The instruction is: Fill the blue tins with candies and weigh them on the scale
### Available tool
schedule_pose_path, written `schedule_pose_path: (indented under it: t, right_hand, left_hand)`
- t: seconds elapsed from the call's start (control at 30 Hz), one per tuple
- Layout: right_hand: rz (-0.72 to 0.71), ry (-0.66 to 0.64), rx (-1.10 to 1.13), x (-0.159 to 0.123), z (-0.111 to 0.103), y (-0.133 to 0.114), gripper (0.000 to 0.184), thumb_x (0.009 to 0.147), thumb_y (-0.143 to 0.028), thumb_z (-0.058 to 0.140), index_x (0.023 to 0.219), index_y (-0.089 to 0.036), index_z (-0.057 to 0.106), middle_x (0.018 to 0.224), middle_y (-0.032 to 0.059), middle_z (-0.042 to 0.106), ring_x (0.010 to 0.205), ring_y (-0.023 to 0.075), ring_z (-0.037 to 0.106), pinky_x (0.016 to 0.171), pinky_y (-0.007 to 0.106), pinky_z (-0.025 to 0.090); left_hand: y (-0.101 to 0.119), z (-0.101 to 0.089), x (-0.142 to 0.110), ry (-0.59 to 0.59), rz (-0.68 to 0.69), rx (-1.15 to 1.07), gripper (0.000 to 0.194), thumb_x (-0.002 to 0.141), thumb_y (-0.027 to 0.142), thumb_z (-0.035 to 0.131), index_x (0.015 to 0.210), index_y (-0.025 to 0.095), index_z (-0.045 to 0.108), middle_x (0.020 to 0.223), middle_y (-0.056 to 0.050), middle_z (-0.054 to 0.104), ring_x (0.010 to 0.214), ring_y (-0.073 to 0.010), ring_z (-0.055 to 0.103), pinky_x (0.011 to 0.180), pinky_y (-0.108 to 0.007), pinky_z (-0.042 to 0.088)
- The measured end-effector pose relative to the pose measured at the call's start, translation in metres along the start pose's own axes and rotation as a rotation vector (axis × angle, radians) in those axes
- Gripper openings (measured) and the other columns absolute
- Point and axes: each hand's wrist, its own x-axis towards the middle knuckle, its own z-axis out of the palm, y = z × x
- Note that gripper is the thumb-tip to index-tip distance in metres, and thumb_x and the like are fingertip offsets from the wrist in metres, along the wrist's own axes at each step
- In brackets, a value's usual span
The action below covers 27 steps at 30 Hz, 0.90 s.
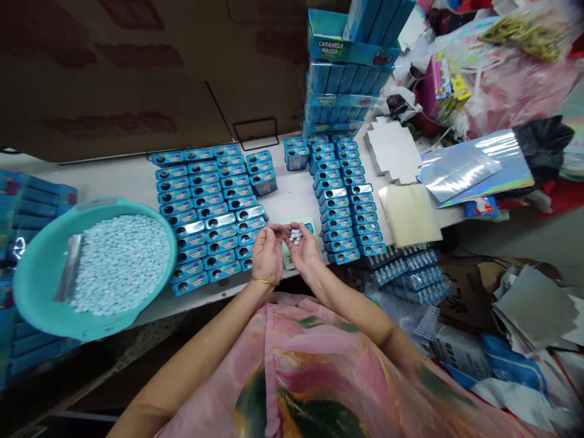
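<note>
Two bare hands meet at the centre of the frame, over the front edge of one white bench (pixel 292 182). The right hand (pixel 306 249) is cupped, its grip holding a small pile of pale sweets (pixel 295 236), roughly ten, though they overlap too much for an exact count. The left hand (pixel 268 252) has its fingers curled, the tips close against the right hand's; I cannot tell whether its grip holds anything. One gold bracelet (pixel 265 281) circles the left wrist. Beneath the hands lies one pale green object (pixel 298 220), mostly hidden.

Left of centre stands a block of small blue boxes (pixel 221 234): three long columns of about eleven each, and a short fourth column of three. Right of centre are two more columns (pixel 350 201), about thirteen boxes apiece, with two boxes (pixel 296 154) beside their far end.

At the left of the frame sits one turquoise basin (pixel 41 267), holding one metal piece (pixel 69 267) and a heap of pale blue sweets (pixel 123 264) beyond counting. At upper centre-right rises one stack of display cartons (pixel 349 82), at least three tiers, the top one marked "CARAMELO MACIZO".
</note>
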Motion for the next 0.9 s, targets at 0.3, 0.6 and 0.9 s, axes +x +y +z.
schedule_pose_path:
  t: [0.3,0.6,0.9]
  right_hand:
    - [-0.329,-0.125,-0.368,0.030,-0.001,-0.008,0.017,0.069,-0.031,0.057,0.064,-0.014,0.056,0.057,-0.0028,0.055,0.054,0.0064,0.052,0.057,0.020,0.044]
    - [-0.419,-0.173,-0.561,0.040,-0.010,-0.004,0.017,0.070,-0.033,0.055,0.072,-0.018,0.060,0.059,-0.0037,0.057,0.057,0.0068,0.053,0.061,0.020,0.042]
    - [-0.435,-0.195,-0.548,0.036,-0.008,-0.012,0.020,0.073,-0.035,0.052,0.073,-0.017,0.060,0.060,-0.0019,0.058,0.059,0.0082,0.054,0.063,0.023,0.042]
  left_hand:
    - [-0.005,-0.016,0.011,0.211,-0.347,-0.071,0.015,0.074,0.032,0.055,0.075,0.017,0.057,0.076,-0.002,0.057,0.071,-0.0102,0.055,0.069,-0.026,0.042]
    - [-0.017,-0.017,0.011,0.144,-0.515,0.017,0.010,0.079,0.022,0.047,0.077,0.017,0.056,0.074,-0.002,0.057,0.067,-0.0088,0.056,0.074,-0.028,0.043]
    - [-0.007,-0.022,0.010,0.209,-0.531,-0.033,0.013,0.079,0.018,0.045,0.076,0.014,0.057,0.071,-0.004,0.059,0.065,-0.0095,0.057,0.073,-0.028,0.045]
